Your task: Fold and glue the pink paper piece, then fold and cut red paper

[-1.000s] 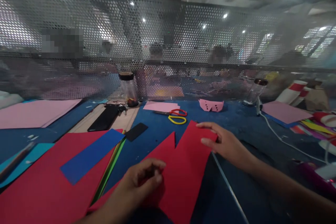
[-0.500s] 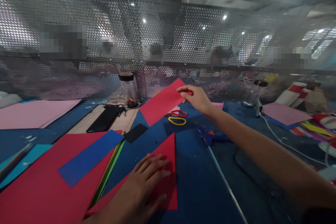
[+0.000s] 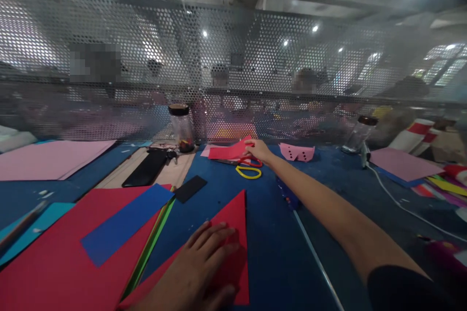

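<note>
With fingers spread, my left hand (image 3: 197, 265) lies on a red paper sheet (image 3: 239, 223) with a pointed corner, at the near middle of the table. Farther off, my right hand (image 3: 258, 150) pinches the right end of a red paper strip (image 3: 229, 150). That strip is low over a pink paper piece (image 3: 206, 150) near the mesh screen; whether it touches is unclear. Scissors (image 3: 248, 172) with red and yellow handles lie just below my right hand. My right forearm partly covers a blue glue gun (image 3: 286, 193).
At left, a blue paper strip (image 3: 126, 223) lies on red paper (image 3: 47, 262), near a black phone (image 3: 146, 167). A clear jar (image 3: 181, 129) stands by the perforated screen (image 3: 233, 73). Pink cut paper with holes (image 3: 297, 152) and a white cable (image 3: 397, 201) are to the right.
My right hand has moved away and down with the red paper strip, from raised above the table to near the pink paper. My left hand stays spread on the red sheet.
</note>
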